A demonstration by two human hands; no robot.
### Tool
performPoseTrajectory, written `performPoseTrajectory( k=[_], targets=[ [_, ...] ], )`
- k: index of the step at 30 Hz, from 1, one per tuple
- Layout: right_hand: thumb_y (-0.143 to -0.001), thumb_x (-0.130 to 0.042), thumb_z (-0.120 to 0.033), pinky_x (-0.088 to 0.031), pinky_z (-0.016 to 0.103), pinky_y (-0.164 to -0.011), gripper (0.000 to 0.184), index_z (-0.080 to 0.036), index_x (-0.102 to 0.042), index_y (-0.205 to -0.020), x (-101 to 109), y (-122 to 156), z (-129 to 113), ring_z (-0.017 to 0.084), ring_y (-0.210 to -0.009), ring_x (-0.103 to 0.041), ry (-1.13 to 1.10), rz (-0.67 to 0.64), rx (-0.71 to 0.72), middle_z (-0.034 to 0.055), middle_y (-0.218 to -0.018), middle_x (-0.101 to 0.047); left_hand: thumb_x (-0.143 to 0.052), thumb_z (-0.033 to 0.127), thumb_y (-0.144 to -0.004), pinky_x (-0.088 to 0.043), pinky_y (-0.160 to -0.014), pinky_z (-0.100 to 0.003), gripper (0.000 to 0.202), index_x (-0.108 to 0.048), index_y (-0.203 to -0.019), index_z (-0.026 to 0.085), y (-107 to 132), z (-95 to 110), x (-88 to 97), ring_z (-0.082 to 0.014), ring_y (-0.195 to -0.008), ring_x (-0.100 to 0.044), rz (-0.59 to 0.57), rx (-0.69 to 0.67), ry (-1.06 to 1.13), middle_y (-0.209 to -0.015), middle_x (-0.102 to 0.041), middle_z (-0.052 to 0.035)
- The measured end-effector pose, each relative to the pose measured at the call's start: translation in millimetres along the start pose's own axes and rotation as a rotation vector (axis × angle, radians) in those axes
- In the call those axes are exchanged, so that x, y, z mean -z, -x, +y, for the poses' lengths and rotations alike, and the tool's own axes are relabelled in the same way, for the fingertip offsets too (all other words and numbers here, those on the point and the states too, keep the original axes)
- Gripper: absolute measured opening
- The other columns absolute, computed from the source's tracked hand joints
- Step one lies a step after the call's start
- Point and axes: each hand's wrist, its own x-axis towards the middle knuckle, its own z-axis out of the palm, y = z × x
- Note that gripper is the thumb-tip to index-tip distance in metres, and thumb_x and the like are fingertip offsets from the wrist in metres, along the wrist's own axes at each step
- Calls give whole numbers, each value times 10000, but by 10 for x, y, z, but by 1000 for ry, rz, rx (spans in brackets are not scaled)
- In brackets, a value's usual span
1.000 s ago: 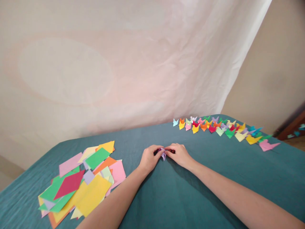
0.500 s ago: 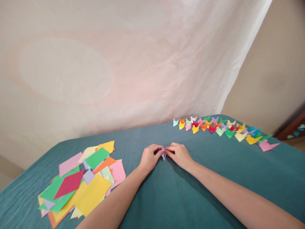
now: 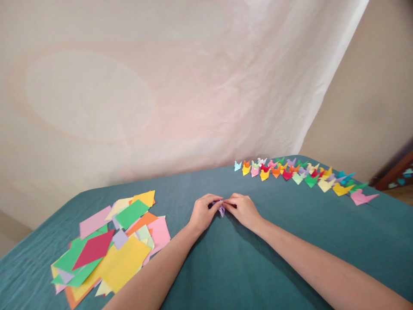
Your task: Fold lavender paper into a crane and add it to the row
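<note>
Between my two hands, just above the middle of the table, is a small folded piece of purple paper (image 3: 221, 210). My left hand (image 3: 204, 212) pinches it from the left, thumb and fingertips closed on its upper part. From the right, my right hand (image 3: 241, 209) grips it the same way with thumb and forefinger. The fingertips of both hands nearly meet and hide most of the paper; only a pointed lower part shows.
A loose pile of coloured paper sheets (image 3: 127, 262) lies at the left, beside my left forearm. Rows of small folded paper birds (image 3: 325, 184) stand along the back right. A dark green cloth (image 3: 219, 271) covers the table, and a pale sheet (image 3: 193, 94) hangs behind it.
Almost nothing differs. Both hands stay on the purple paper in the same place, with only a very slight shift of the fingertips.
</note>
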Motion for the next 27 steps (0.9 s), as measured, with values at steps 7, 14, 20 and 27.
performPoseTrajectory(
  k=[7,14,20,27],
  targets=[
    [-882,-511,-339,-363,235,-670,206,-303,-714,-889,-20,-4,17,130,-704,-563,2,2,-4,2,-739,-621,-532,260,-856,-467,-821,-266,170,-682,-913,204,-5,-28,-20,-157,-865,-616,4,-12,16,-918,-676,-32],
    [-881,-511,-331,-367,236,-673,206,-299,-714,-903,-2,4,3,133,-711,-568,-6,-10,-18,7,-755,-631,-532,263,-858,-459,-820,-258,167,-683,-903,206,-11,-47,-34,-153,-868,-613,5,-16,29,-922,-675,-28],
    [-876,-519,-308,-370,236,-673,199,-292,-715,-908,5,3,-1,133,-713,-570,-13,-18,-23,8,-760,-638,-482,282,-887,-456,-805,-251,218,-685,-869,205,-11,-24,-26,-147,-846,-611,-1,-29,24,-883,-675,-22],
    [-872,-522,-272,-372,230,-662,199,-298,-708,-936,12,3,1,127,-717,-574,-1,-21,-23,0,-763,-636,-581,251,-812,-464,-832,-271,169,-675,-949,215,4,-3,-31,-159,-874,-607,-37,-9,-19,-946,-663,-31]
  ],
)
